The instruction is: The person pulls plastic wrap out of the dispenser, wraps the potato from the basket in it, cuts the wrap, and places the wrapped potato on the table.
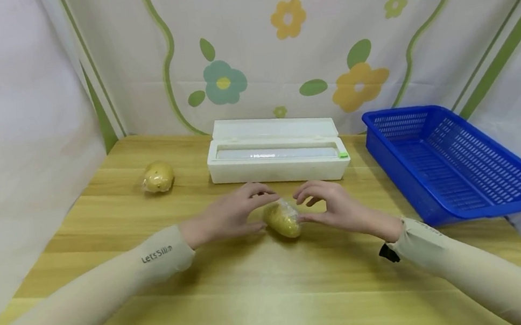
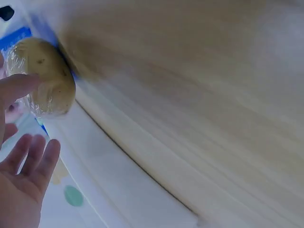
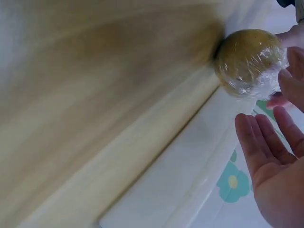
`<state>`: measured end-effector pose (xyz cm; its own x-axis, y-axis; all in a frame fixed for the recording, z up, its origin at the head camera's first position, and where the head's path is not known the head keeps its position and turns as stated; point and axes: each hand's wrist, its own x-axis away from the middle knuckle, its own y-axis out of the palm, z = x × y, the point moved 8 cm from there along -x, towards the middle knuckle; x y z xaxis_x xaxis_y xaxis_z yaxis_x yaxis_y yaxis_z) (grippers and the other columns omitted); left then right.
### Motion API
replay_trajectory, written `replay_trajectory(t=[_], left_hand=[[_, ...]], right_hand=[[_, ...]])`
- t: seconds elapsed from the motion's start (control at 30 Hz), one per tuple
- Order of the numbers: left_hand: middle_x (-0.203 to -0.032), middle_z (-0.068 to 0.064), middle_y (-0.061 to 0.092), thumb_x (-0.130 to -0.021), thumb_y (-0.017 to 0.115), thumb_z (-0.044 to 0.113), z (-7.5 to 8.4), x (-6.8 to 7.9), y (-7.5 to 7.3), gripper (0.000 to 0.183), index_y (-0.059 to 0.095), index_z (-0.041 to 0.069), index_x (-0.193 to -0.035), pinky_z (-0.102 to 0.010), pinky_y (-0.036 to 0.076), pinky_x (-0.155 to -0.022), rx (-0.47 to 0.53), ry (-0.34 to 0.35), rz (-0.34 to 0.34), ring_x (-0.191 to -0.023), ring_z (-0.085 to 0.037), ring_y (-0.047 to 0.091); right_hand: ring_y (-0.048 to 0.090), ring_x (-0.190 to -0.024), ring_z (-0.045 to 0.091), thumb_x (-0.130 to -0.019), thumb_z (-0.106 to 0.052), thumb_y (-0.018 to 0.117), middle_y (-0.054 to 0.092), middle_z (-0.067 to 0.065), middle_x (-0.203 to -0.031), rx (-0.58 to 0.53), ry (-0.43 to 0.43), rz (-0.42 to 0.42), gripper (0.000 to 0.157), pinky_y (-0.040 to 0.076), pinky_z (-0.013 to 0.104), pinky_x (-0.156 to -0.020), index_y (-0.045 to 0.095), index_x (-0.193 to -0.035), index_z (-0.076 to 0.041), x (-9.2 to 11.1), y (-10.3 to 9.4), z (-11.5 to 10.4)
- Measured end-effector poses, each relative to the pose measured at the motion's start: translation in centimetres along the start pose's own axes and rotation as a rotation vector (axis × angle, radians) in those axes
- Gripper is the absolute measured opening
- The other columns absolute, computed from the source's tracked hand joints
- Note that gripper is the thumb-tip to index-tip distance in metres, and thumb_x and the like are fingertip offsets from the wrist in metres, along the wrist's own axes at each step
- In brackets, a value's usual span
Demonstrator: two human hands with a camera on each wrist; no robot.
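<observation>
A potato [image 1: 283,219] in clear plastic film is between my two hands at the middle of the wooden table. My left hand [image 1: 237,212] is on its left side; in the left wrist view its thumb overlaps the potato [image 2: 47,78], while the loosely bent fingers stay off it. On the other side is my right hand [image 1: 331,208], thumb at the film and the other fingers apart from the potato. The right wrist view shows crinkled film over one end of the potato [image 3: 249,61]. Neither hand is closed round it.
Behind the hands stands a white film dispenser box [image 1: 273,169], lid raised and a roll inside. A second film-wrapped potato [image 1: 158,176] lies at the back left of the table [image 1: 269,313]. On the right sits a blue plastic basket [image 1: 398,172]. A flowered cloth [image 1: 245,34] hangs behind.
</observation>
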<state>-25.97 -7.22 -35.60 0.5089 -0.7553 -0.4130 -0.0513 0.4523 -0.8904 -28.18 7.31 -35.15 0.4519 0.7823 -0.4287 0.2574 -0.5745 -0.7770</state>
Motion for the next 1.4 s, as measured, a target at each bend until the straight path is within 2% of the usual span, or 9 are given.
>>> replay_trajectory(t=[0.17, 0.3, 0.4, 0.57, 0.7, 0.8, 0.97, 1.17, 1.4], left_hand=[[-0.119, -0.003, 0.048, -0.072, 0.074, 0.029, 1.8, -0.9, 0.8, 0.059, 0.052, 0.013, -0.124, -0.029, 0.045, -0.078, -0.092, 0.075, -0.028, -0.108, -0.016, 0.045], [-0.116, -0.005, 0.051, -0.071, 0.074, 0.036, 2.5, -1.2, 1.2, 0.056, 0.056, 0.012, -0.119, -0.030, 0.047, -0.075, -0.182, 0.105, -0.035, -0.105, -0.018, 0.047], [-0.116, -0.006, 0.051, -0.072, 0.073, 0.037, 2.2, -1.2, 1.2, 0.056, 0.056, 0.011, -0.118, -0.031, 0.046, -0.078, -0.158, 0.090, -0.033, -0.106, -0.018, 0.047], [-0.113, 0.000, 0.052, -0.075, 0.069, 0.043, 0.1, -0.8, 1.5, 0.056, 0.055, 0.011, -0.119, -0.025, 0.043, -0.082, 0.076, -0.058, -0.024, -0.100, -0.010, 0.050], [-0.105, 0.008, 0.056, -0.079, 0.063, 0.044, -1.2, -0.6, 2.4, 0.046, 0.058, 0.017, -0.115, -0.021, 0.047, -0.074, 0.372, -0.192, -0.034, -0.091, -0.004, 0.054], [-0.100, 0.010, 0.059, -0.084, 0.058, 0.043, -1.6, -0.4, 2.9, 0.035, 0.059, 0.020, -0.111, -0.022, 0.047, -0.073, 0.527, -0.290, -0.036, -0.090, -0.005, 0.055], [-0.093, 0.004, 0.062, -0.090, 0.051, 0.038, -1.7, -0.1, 2.2, 0.027, 0.062, 0.017, -0.103, -0.030, 0.049, -0.071, 0.714, -0.484, 0.023, -0.084, -0.012, 0.059], [-0.100, -0.009, 0.061, -0.090, 0.055, 0.027, -1.7, 0.0, 2.3, 0.031, 0.060, 0.002, -0.108, -0.040, 0.048, -0.075, 1.003, -0.586, 0.021, -0.091, -0.022, 0.059], [-0.103, -0.008, 0.063, -0.085, 0.058, 0.041, -3.0, 0.9, 4.6, 0.050, 0.058, 0.004, -0.117, -0.035, 0.049, -0.074, 1.077, -0.778, -0.018, -0.086, -0.021, 0.063]], right_hand=[[0.057, -0.087, 0.010, -0.077, -0.022, 0.071, 0.060, -0.002, -0.099, -0.047, 0.079, -0.005, 0.015, 0.050, 0.028, -0.062, 0.065, -0.089, -0.015, 0.1, 0.7, 0.1], [0.058, -0.084, 0.011, -0.079, -0.024, 0.069, 0.061, -0.003, -0.095, -0.106, 0.135, -0.014, 0.013, 0.050, 0.026, -0.060, 0.065, -0.089, -0.016, 0.0, 1.0, 0.0], [0.057, -0.088, 0.011, -0.082, -0.017, 0.067, 0.060, -0.003, -0.100, -0.138, 0.148, -0.037, 0.014, 0.050, 0.025, -0.063, 0.064, -0.096, -0.015, 0.1, 1.0, 0.1], [0.054, -0.095, 0.016, -0.070, 0.010, 0.064, 0.054, 0.000, -0.113, -0.147, 0.117, -0.090, 0.052, 0.050, 0.028, -0.065, 0.055, -0.117, -0.011, 0.5, 1.3, 0.5], [0.054, -0.092, 0.015, -0.068, -0.007, 0.077, 0.054, -0.002, -0.113, -0.093, 0.141, -0.104, 0.063, 0.050, 0.027, -0.065, 0.049, -0.124, -0.013, 0.6, 1.9, 0.7], [0.056, -0.089, 0.018, -0.069, -0.021, 0.079, 0.057, -0.001, -0.106, -0.214, 0.275, -0.078, 0.061, 0.050, 0.030, -0.068, 0.051, -0.123, -0.012, 0.6, 1.9, 1.1], [0.056, -0.092, 0.031, -0.075, -0.012, 0.073, 0.060, 0.012, -0.102, -0.517, 0.506, 0.058, 0.049, 0.049, 0.033, -0.073, 0.053, -0.118, 0.000, 0.6, 0.8, 0.9], [0.057, -0.097, 0.027, -0.080, -0.013, 0.068, 0.062, 0.010, -0.106, -0.612, 0.609, 0.103, 0.038, 0.048, 0.032, -0.076, 0.059, -0.116, -0.002, 0.7, 0.7, 0.9], [0.057, -0.098, 0.024, -0.084, -0.014, 0.063, 0.060, 0.014, -0.109, -0.771, 0.719, 0.106, 0.038, 0.041, 0.044, -0.086, 0.056, -0.118, 0.002, 1.8, 2.2, 2.3]])
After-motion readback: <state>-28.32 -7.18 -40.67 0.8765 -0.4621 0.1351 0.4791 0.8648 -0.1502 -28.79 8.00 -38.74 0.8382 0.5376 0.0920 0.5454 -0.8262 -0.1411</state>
